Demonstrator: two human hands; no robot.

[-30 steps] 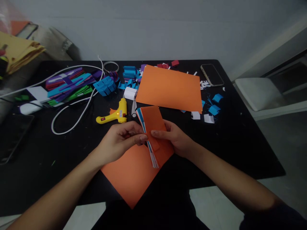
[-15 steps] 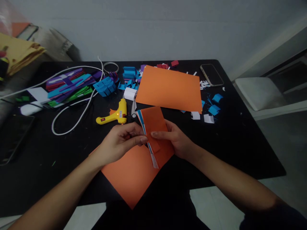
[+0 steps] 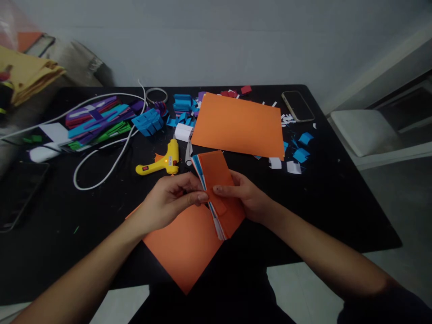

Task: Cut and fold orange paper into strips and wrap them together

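Note:
An orange-covered paper booklet (image 3: 216,168) is held up between both hands, with blue and white page edges along its left side. My right hand (image 3: 245,195) grips its right side, thumb flat on the cover. My left hand (image 3: 178,195) pinches the left edge between thumb and fingers; the tips of some fingers are hidden behind it. A narrow orange strip lies across the lower cover. Below the hands, an orange sheet (image 3: 184,252) lies cornerwise on the black table (image 3: 320,216), partly covered by the booklet and left forearm.
A yellow glue gun (image 3: 162,162) lies left of the booklet, beside scissors (image 3: 188,153). Further back are a stack of orange sheets (image 3: 239,123), blue paper pieces (image 3: 148,121), bundled coloured strips (image 3: 97,119) and a looped white cable (image 3: 101,180). A phone (image 3: 297,106) rests back right.
The booklet's bottom end has tilted slightly and its page edges fan a little wider. Both hands keep nearly the same grip and place.

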